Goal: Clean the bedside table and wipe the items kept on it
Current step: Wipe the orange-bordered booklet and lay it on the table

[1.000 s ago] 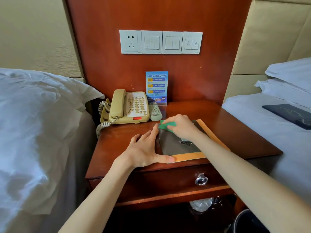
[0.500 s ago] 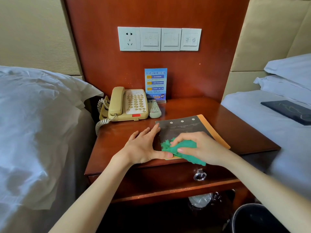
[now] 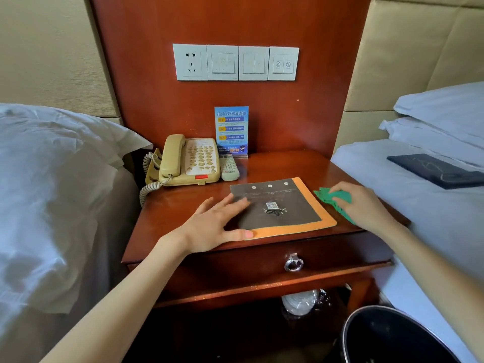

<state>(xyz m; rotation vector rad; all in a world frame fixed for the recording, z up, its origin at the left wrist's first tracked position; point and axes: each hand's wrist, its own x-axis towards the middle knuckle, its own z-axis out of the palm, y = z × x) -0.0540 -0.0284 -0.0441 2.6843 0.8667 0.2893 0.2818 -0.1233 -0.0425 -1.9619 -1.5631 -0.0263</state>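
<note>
A flat, dark grey rectangular card with an orange border lies on the glossy red-brown wooden tabletop. My left hand presses its left edge — fingers straight, spread. Right of the card, my right hand grips a crumpled green cloth — touching the wood.

Glossy wooden bedside table, green cloth

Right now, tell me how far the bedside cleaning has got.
Done: cannot tell; nothing shows as clearly finished. In hand: left hand lies flat on the mat, while the right hand holds the green cloth on the tabletop beside it. Left: phone, remote and sign stand untouched at the back.
</note>
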